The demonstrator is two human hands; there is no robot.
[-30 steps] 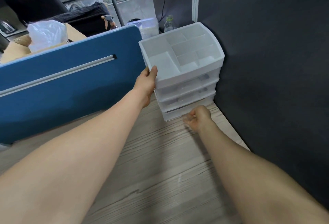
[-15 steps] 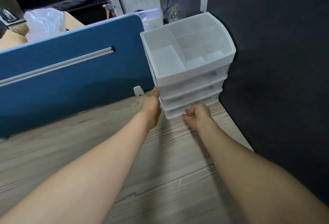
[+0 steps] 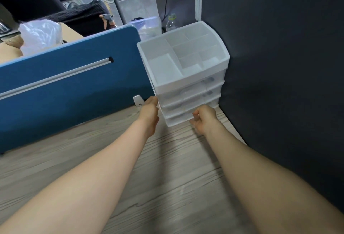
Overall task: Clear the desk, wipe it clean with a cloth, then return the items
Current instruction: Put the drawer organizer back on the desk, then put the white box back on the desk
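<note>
A white translucent drawer organiser [image 3: 186, 77] stands on the wooden desk [image 3: 167, 168], in the far corner against the dark wall. It has an open compartment tray on top and three drawers below, with small items dimly visible inside them. My left hand [image 3: 149, 114] lies with straight fingers against the organiser's lower left front corner. My right hand [image 3: 203, 119] is at the front of the bottom drawer, with its fingers curled on the drawer's front edge and the thumb below.
A blue partition [image 3: 65, 84] with a grey rail runs along the desk's back edge, fixed by a metal clamp [image 3: 138, 101]. Behind it are a plastic bag [image 3: 40, 35], a cardboard box, a bottle [image 3: 172, 22] and a bin. The dark wall [image 3: 279, 66] closes the right side.
My left hand slid from the organiser's top rim down to its lower left corner. My right hand moved forward onto the bottom drawer.
</note>
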